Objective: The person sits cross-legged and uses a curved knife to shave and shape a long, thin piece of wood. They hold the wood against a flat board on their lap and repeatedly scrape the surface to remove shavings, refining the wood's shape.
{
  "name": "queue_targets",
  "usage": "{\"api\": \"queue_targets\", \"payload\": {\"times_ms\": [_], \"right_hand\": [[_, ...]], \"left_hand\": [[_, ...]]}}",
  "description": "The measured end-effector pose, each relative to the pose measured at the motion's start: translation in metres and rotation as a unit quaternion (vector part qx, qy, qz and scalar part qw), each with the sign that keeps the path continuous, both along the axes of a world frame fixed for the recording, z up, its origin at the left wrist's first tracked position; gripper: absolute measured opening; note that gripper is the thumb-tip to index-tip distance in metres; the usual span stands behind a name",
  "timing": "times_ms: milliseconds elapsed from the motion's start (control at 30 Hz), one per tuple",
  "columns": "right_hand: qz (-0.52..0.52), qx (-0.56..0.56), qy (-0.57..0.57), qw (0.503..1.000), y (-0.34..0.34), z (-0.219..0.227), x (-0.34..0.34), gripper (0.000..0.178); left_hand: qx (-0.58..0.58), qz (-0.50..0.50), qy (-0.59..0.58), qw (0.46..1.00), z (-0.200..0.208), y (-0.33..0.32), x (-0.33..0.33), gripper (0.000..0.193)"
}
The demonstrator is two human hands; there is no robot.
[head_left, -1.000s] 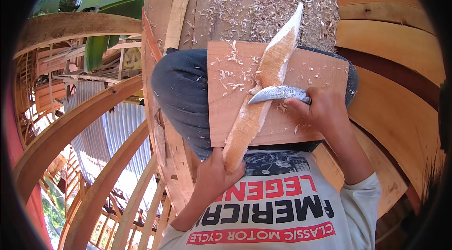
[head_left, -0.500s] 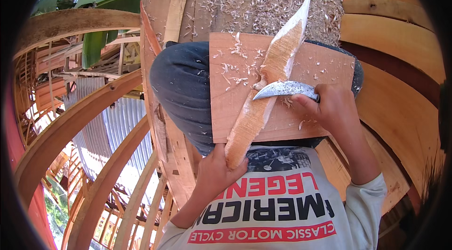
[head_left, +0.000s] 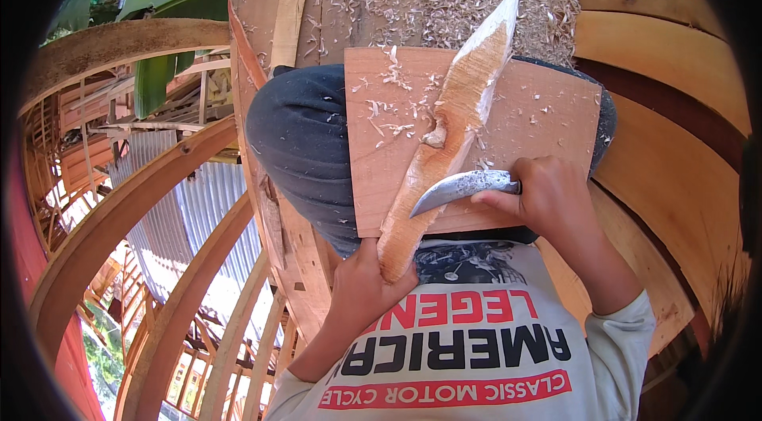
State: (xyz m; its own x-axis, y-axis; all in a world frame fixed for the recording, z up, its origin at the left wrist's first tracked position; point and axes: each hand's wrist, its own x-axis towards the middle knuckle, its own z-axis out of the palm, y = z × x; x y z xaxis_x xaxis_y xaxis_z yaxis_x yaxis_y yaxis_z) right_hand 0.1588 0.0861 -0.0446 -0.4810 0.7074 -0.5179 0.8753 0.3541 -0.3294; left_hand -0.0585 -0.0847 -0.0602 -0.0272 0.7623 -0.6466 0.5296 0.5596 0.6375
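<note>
A long piece of wood [head_left: 459, 107], pointed and pale at its far end, lies slantwise over a flat board [head_left: 548, 135] on my lap. My left hand [head_left: 369, 282] is closed around its near end, close to my shirt. In my right hand [head_left: 552, 195] is a knife with a curved blade [head_left: 464, 186]; its handle is mostly hidden in my fingers. The blade's tip lies over the lower part of the wood, and whether the edge touches it I cannot tell. Midway along the wood is a notch with a rough lump [head_left: 434, 135].
Curled shavings [head_left: 476, 4] cover the planks beyond my knees, and some lie on the board. My dark-trousered knee [head_left: 298, 135] is at the left. Curved wooden ribs [head_left: 135, 222] stand on the left, with corrugated metal sheets [head_left: 206, 222] below. Curved planks [head_left: 675, 159] rise on the right.
The knife in my right hand has come nearer to me along the wood, from beside the notch to the lower part. My left hand keeps its hold on the near end.
</note>
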Motion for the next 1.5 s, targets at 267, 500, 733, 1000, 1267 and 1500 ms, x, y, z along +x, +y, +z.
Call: {"api": "queue_targets", "payload": {"times_ms": [267, 500, 733, 1000, 1267, 1500], "right_hand": [[-0.058, 0.067, -0.034, 0.996, 0.026, -0.007, 0.006, 0.068], [-0.085, 0.017, -0.03, 0.996, 0.022, 0.009, 0.002, 0.068], [-0.036, -0.019, -0.018, 0.999, -0.003, 0.0, -0.004, 0.065], [-0.036, 0.021, -0.043, 0.998, 0.021, -0.003, -0.001, 0.067], [-0.063, 0.115, -0.022, 0.991, 0.026, -0.005, 0.003, 0.071], [-0.005, 0.006, -0.021, 1.0, -0.017, 0.005, -0.018, 0.069]], "left_hand": [[-0.019, 0.019, -0.013, 1.0, 0.006, 0.004, 0.002, 0.057], [-0.037, 0.044, -0.034, 0.998, 0.006, 0.006, 0.004, 0.059], [-0.061, 0.052, -0.038, 0.996, 0.005, 0.006, 0.005, 0.049], [-0.044, 0.056, -0.051, 0.996, 0.003, 0.005, 0.005, 0.049], [-0.042, 0.052, -0.047, 0.997, 0.002, 0.003, 0.003, 0.048], [-0.022, 0.05, -0.041, 0.998, 0.0, 0.003, 0.004, 0.053]]}}
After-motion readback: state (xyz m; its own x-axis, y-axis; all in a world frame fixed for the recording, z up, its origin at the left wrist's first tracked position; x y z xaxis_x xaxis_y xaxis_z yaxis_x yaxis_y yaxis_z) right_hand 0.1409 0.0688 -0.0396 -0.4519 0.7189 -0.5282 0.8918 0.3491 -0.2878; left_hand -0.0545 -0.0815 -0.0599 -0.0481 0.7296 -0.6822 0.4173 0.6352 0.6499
